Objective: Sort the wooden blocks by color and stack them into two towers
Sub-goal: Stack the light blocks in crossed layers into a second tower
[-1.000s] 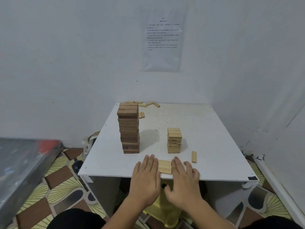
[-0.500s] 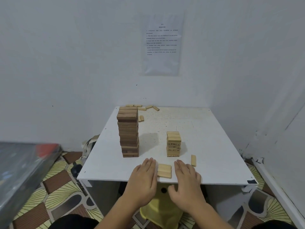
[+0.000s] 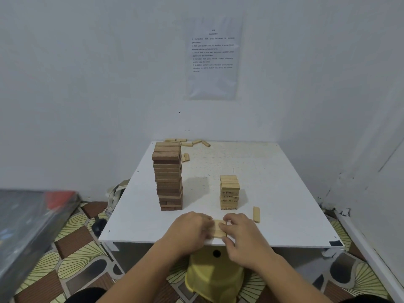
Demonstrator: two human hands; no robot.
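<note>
A tall tower of dark brown blocks (image 3: 168,180) stands left of centre on the white table (image 3: 284,193). A shorter tower of light blocks (image 3: 229,192) stands to its right. Near the front edge lies a small row of light blocks (image 3: 217,229), side by side. My left hand (image 3: 190,229) and my right hand (image 3: 242,231) close in on this row from both sides, fingers curled around its ends. One single light block (image 3: 256,214) lies just right of my right hand.
Several loose light blocks (image 3: 192,143) lie at the table's back edge, two more (image 3: 186,157) behind the dark tower. A yellow stool (image 3: 214,278) stands under the table front. A grey box (image 3: 26,228) sits at the left, walls close behind and right.
Both hands had lain flat beside the row with straight fingers. Now they have moved inward and their fingers curl around the row of light blocks.
</note>
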